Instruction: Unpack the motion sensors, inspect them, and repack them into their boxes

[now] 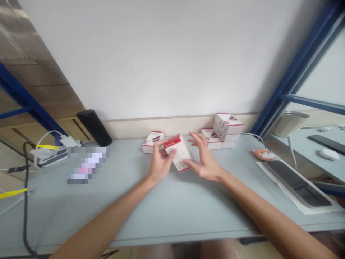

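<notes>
A small white cardboard box [179,155] with red edges is held tilted above the desk, one printed face turned toward me. My left hand [161,160] is closed around its left side, thumb lying across the printed face. My right hand [202,157] is at the box's right side with fingers spread; the thumb tip reaches the box's edge, though I cannot tell whether it presses on it. Behind my left hand a similar white box [152,141] lies on the desk. Several more such boxes [228,132] are stacked beyond my right hand.
The grey-blue desk [129,212] meets a white wall. At left are a black cylinder [94,127], a power strip [55,154], cables and a blurred-out item [87,165]. To the right lie an orange-and-white case [263,154] and a dark flat device [298,183] on white paper.
</notes>
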`<state>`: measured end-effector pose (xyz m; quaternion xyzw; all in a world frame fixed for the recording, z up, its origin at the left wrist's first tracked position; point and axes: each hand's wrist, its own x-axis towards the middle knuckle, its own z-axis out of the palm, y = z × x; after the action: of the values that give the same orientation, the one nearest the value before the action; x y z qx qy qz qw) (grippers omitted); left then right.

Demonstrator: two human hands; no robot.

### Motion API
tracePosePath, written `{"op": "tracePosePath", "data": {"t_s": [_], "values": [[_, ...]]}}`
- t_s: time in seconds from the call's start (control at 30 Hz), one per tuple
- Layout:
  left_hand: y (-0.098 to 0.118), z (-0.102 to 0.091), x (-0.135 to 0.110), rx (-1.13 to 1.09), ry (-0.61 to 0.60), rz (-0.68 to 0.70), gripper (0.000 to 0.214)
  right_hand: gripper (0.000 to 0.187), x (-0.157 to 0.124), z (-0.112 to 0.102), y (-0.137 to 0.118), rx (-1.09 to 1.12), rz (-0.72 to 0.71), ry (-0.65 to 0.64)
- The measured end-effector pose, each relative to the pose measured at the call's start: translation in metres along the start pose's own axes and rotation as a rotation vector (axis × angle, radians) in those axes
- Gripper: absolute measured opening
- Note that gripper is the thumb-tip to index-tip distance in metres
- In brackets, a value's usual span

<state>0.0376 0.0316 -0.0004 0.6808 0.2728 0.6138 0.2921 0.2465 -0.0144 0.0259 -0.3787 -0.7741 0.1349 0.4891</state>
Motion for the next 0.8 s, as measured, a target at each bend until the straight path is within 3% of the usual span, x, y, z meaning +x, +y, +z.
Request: {"op": "tracePosePath", "data": {"t_s": [0.07, 0.13, 0.23, 0.3, 0.4, 0.5, 0.57, 0.7, 0.8], "values": [[-0.007, -0.007, 0.009, 0.034, 0.046, -0.053, 0.039, 0.094, -0.001, 0.004, 0.008, 0.069, 0.116, -0.064], [-0.011, -0.019, 0.019, 0.211, -0.062, -0.072, 0.038, 0.087, -0.002, 0.008, 0.016, 0.041, 0.148, -0.045], [-0.012, -0.043, 0.033, 0.741, -0.163, -0.018, 0.031, 0.069, -0.003, 0.014, 0.025, -0.219, 0.059, 0.065], [-0.013, -0.061, 0.039, 0.969, -0.298, -0.007, 0.039, 0.068, -0.004, 0.019, 0.024, -0.351, -0.014, 0.046], [-0.017, -0.084, 0.044, 1.000, -0.483, -0.005, 0.050, 0.074, -0.009, 0.028, 0.013, -0.338, -0.183, -0.196], [-0.020, -0.097, 0.045, 1.082, -0.661, -0.042, 0.066, 0.059, -0.012, 0.038, 0.003, -0.308, -0.276, -0.341], [-0.020, -0.099, 0.044, 1.114, -0.694, -0.081, 0.074, 0.055, -0.007, 0.048, 0.005, -0.326, -0.221, -0.321], [-0.018, -0.091, 0.039, 1.130, -0.667, -0.059, 0.085, 0.054, 0.024, 0.076, 0.027, -0.281, 0.030, -0.234], [-0.019, -0.082, 0.034, 1.152, -0.596, -0.019, 0.079, 0.056, 0.049, 0.098, 0.039, -0.254, 0.063, -0.199]]}}
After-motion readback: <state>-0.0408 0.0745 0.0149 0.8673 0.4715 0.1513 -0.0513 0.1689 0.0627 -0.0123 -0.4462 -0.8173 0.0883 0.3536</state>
